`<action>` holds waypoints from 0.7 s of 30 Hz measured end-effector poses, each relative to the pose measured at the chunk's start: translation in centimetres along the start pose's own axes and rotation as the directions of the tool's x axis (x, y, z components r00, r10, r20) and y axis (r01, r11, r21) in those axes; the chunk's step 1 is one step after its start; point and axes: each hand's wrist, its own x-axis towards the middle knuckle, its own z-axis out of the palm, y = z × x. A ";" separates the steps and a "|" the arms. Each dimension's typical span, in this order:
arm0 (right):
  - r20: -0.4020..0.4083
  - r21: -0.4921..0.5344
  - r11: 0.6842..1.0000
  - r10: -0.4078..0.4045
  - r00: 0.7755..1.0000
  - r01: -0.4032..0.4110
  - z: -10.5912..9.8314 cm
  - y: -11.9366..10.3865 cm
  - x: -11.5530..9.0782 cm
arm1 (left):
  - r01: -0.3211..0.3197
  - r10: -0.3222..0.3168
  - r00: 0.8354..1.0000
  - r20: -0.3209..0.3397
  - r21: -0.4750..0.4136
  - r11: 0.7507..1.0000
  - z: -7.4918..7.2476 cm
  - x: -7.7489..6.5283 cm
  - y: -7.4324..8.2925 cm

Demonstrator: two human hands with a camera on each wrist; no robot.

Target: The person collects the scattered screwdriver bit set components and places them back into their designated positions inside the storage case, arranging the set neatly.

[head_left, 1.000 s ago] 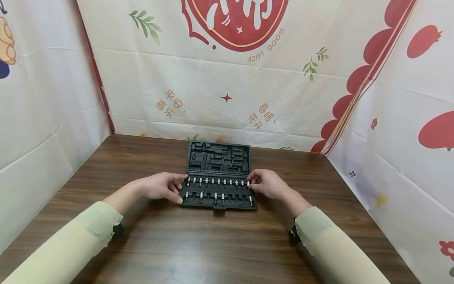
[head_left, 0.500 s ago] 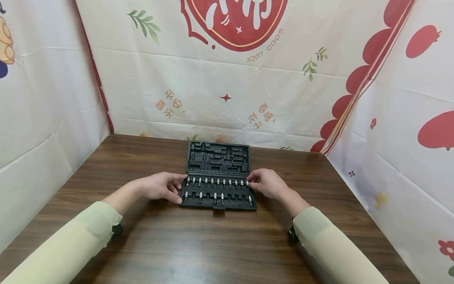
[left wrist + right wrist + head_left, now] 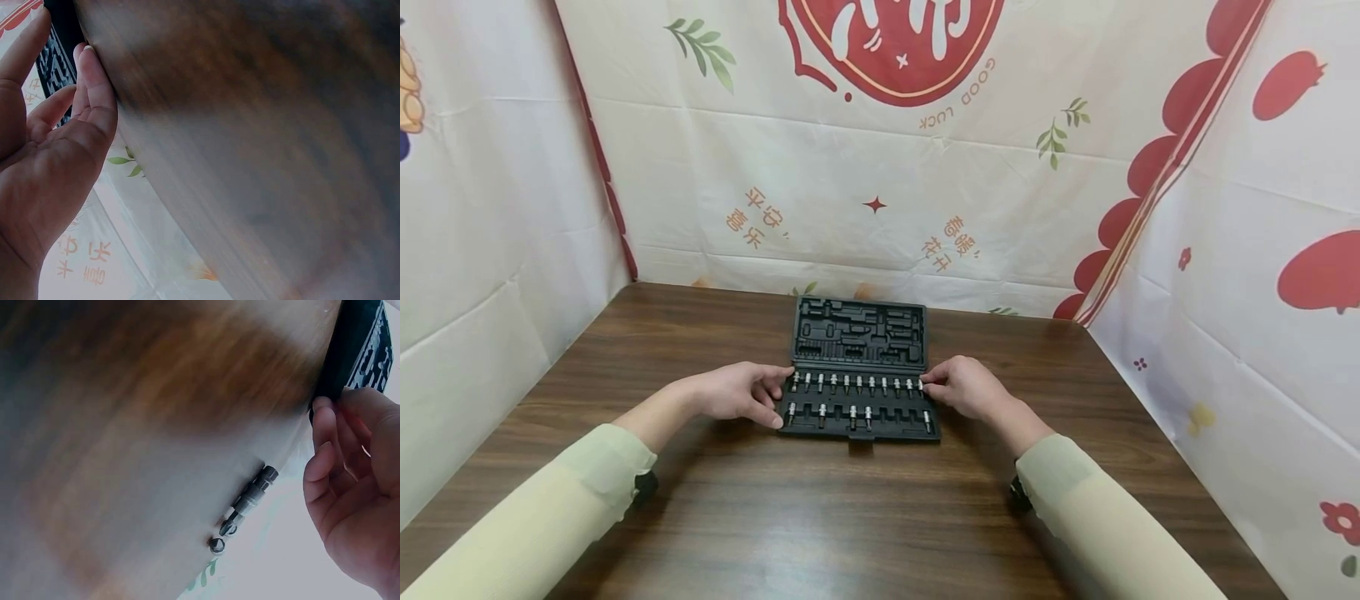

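Observation:
A black plastic case (image 3: 827,429) lies opened on the table, its moulded lid (image 3: 859,333) leaning back. Two rows of silver bit sockets (image 3: 853,415) fill its tray, with several bare slots in the front row. My left hand (image 3: 733,392) touches the case's left edge, thumb at the front corner and index finger farther back; the left wrist view shows these fingers against the dark edge. At the right end of the back row, my right hand (image 3: 967,388) pinches the last bit socket (image 3: 921,387) between thumb and fingertips, which hide part of it.
In the right wrist view, a dark-tipped bit socket (image 3: 253,495) lies on the table beyond the right hand, with a round metal end (image 3: 217,545) beside it. The brown wooden table (image 3: 820,517) is bounded by printed cloth (image 3: 850,158) at the back and sides.
The whole head view shifts slightly left and up. Both hands keep their places at the case, and the right fingertips stay at the last bit socket of the back row.

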 end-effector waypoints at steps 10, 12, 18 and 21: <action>-0.004 -0.220 0.971 -0.099 0.995 0.095 0.1 -0.5 -0.4 | 0.001 -0.001 1.000 0.001 0.000 1.000 0.0 0.1 0.3; 0.005 -0.277 0.951 -0.139 0.990 0.135 0.1 -0.8 -0.4 | -0.006 0.006 1.000 0.001 0.008 1.000 0.0 0.0 0.3; 0.063 -0.393 0.899 -0.182 0.981 0.192 0.1 -1.7 -0.2 | -0.013 0.013 1.000 0.002 0.009 1.000 0.0 -0.1 0.0; 0.063 -0.426 0.880 -0.202 0.977 0.210 0.1 -2.1 -0.2 | -0.012 0.012 1.000 0.000 0.001 1.000 0.1 0.0 -0.1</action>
